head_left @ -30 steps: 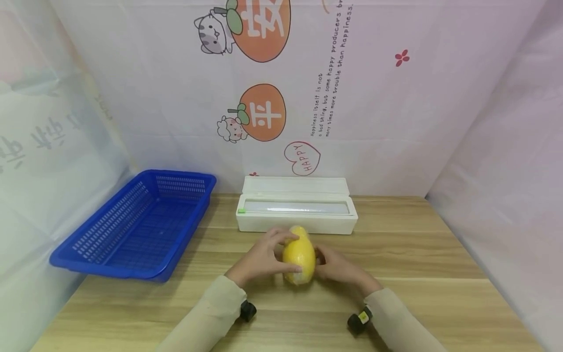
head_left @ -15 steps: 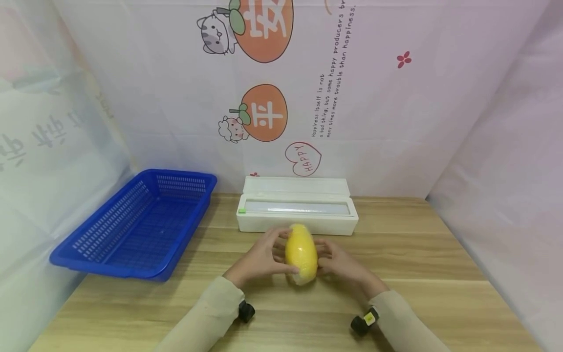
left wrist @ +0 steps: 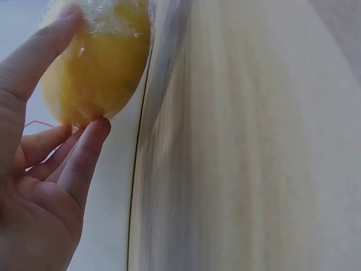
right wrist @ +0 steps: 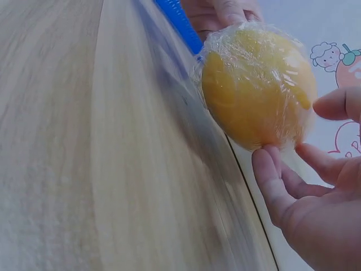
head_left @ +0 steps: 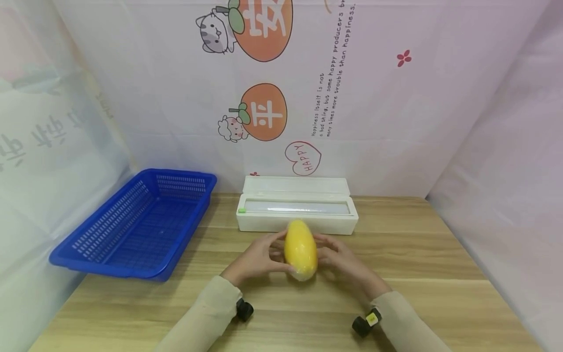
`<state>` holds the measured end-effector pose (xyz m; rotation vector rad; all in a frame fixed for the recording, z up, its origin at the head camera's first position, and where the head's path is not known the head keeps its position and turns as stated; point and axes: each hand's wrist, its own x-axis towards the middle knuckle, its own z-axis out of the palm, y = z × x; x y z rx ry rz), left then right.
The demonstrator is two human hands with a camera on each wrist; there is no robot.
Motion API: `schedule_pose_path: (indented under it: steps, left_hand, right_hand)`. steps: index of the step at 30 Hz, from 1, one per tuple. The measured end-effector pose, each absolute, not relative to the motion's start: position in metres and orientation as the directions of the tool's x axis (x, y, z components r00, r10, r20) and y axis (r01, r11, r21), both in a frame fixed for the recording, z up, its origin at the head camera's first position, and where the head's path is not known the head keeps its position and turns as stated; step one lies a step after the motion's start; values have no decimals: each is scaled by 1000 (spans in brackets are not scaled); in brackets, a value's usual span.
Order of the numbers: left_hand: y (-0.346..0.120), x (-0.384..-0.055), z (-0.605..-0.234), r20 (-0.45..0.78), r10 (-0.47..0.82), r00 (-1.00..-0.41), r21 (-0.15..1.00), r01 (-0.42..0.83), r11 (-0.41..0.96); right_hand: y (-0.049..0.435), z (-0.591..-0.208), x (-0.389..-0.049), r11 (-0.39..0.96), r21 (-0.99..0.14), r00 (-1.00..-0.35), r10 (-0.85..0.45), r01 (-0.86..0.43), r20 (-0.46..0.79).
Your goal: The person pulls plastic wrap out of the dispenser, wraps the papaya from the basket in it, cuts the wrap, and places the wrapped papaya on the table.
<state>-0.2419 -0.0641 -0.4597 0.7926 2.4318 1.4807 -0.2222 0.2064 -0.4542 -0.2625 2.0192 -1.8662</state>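
Observation:
A yellow mango (head_left: 301, 250), oblong and wrapped in clear cling film, is held between both hands over the middle of the table. My left hand (head_left: 256, 258) grips its left side, the thumb (left wrist: 42, 51) on the near wrapped end and the fingertips on the far side. From the right, my right hand (head_left: 343, 261) holds it with several fingertips, and its thumb is close to the film. Crinkled film bunches at the near end of the mango (right wrist: 256, 84) in the right wrist view. Just behind stands a white cling film box (head_left: 296, 224), its lid raised, with a film roll inside.
A blue plastic basket (head_left: 184, 242) with slotted sides stands at the left. The wooden table (head_left: 404, 244) runs back to a printed white cloth (head_left: 374, 112), with more cloth along both sides.
The mango has tilted and risen slightly away from the table. My right hand has shifted its fingers farther round the fruit's right side; the left thumb has slid toward the near end.

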Motion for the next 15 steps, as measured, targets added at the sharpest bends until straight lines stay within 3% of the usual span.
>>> schedule_pose_path:
  steps: [15]
  left_hand:
    - [-65, -244, -462, 89, 521, -849, 894, 299, 335]
  right_hand:
    - [210, -458, -224, 202, -979, -904, -421, -20, -68]
